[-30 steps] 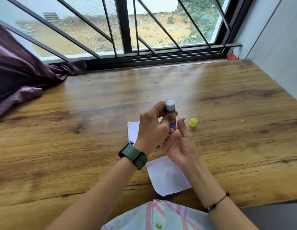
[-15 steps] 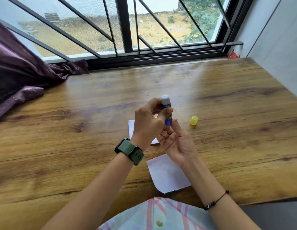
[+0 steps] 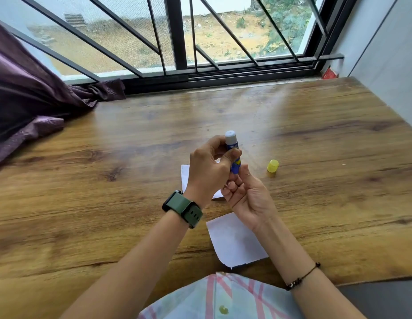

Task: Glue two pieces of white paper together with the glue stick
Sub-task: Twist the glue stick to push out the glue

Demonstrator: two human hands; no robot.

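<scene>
An uncapped blue glue stick [image 3: 232, 149] stands upright above the table, its white glue tip showing at the top. My left hand [image 3: 208, 170] grips its barrel with thumb and fingers. My right hand [image 3: 246, 192] holds its lower end from below, fingers curled round the base. The yellow cap [image 3: 272, 166] stands on the wooden table to the right. One white paper [image 3: 235, 240] lies near the front edge under my right wrist. A second white paper [image 3: 185, 178] lies farther back, mostly hidden by my left hand.
The wooden table [image 3: 108, 203] runs to a barred window at the back. A purple curtain [image 3: 27, 107] drapes onto the table's left rear corner. A grey wall borders the right side. A small red item [image 3: 329, 73] sits at the far right corner.
Both hands with the glue stick have stayed over the papers, shifting slightly. The white glue tip stands about as high above the barrel as before. The cap has not moved.
</scene>
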